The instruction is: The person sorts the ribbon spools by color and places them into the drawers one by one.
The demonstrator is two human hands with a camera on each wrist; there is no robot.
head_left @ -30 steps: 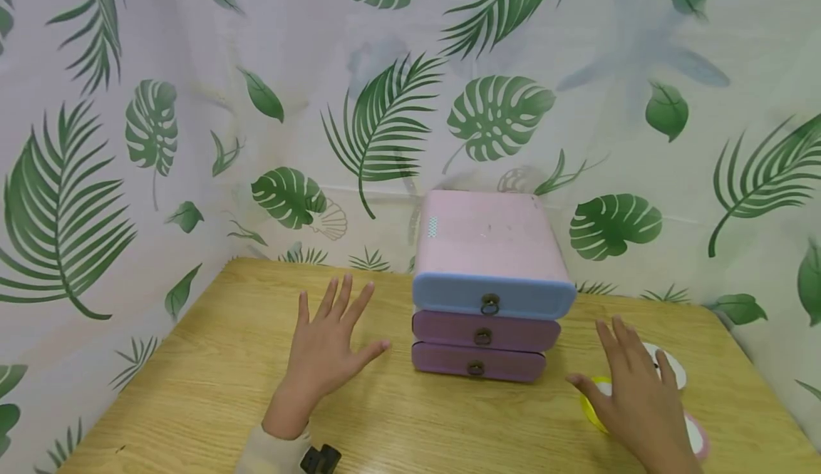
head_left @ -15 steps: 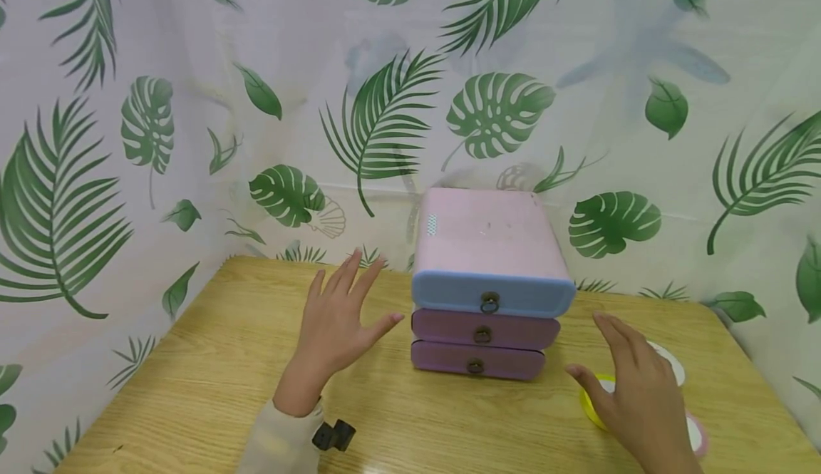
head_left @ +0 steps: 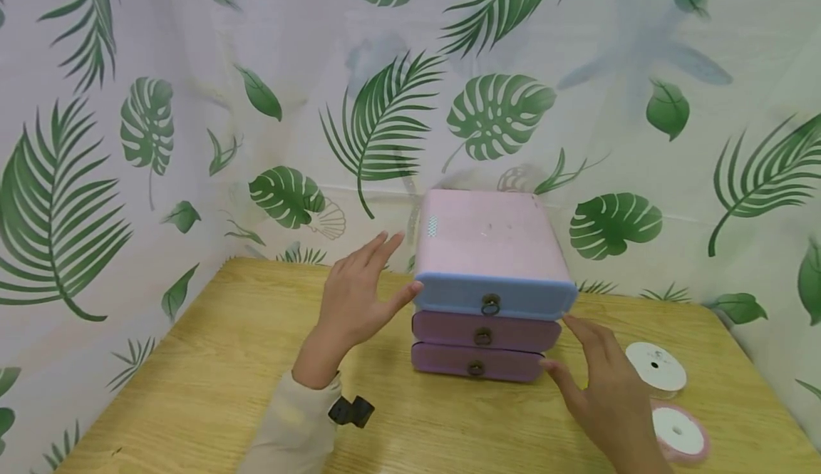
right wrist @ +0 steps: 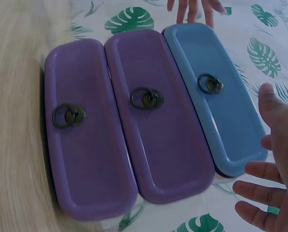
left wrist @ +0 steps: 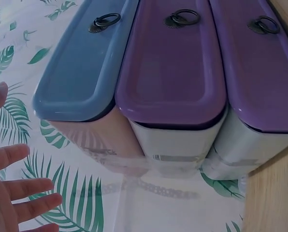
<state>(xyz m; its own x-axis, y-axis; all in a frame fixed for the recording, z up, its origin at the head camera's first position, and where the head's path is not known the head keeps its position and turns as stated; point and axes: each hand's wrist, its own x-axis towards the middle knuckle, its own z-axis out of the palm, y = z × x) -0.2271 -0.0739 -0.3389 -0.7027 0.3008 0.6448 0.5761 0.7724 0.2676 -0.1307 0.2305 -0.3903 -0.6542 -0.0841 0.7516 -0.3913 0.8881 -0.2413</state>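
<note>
A small three-drawer cabinet (head_left: 490, 239) stands on the table, with a pink top, a blue top drawer (head_left: 449, 294) and two purple drawers below. Each drawer front carries a ring pull, and all three are pushed in. My left hand (head_left: 355, 299) is raised at the cabinet's left side, fingers spread, holding nothing. At its right front corner is my right hand (head_left: 609, 395), fingers extended. In the right wrist view a gap shows between the right hand (right wrist: 279, 164) and the blue drawer; touch cannot be told from the head view.
Right of the right hand lie a white ribbon spool (head_left: 667, 374) and a pink-rimmed spool (head_left: 689, 435). The wooden table (head_left: 192, 381) meets a leaf-print cloth (head_left: 288, 132) at the back and sides. A black wrist device (head_left: 351, 411) sits at the left sleeve.
Both hands have moved in toward the cabinet, the left going right and up, the right going left. The yellow spool seen earlier is now hidden behind the right hand. The cabinet has stayed put.
</note>
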